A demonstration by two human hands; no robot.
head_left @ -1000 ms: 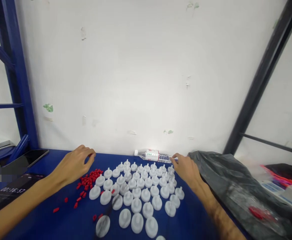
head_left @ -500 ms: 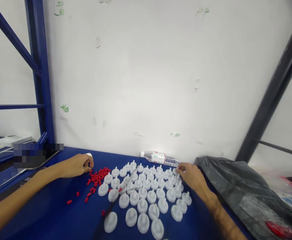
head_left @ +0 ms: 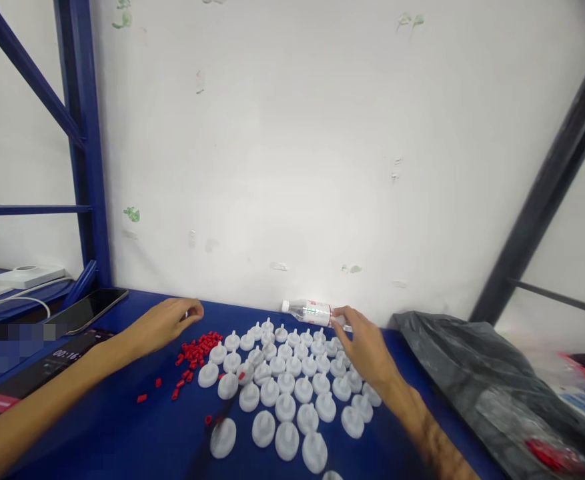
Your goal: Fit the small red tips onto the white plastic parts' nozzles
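head view: white caps [head_left: 286, 383] lie seemingly under right hand [head_left: 367, 347].

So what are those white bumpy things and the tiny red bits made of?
The white caps look like moulded plastic: matte, all one shape, each with a small nub on top. The red bits also look like plastic, brighter and slightly shinier, though too small to be sure. The bottle by the wall seems clear, glossy plastic, since it is see-through.
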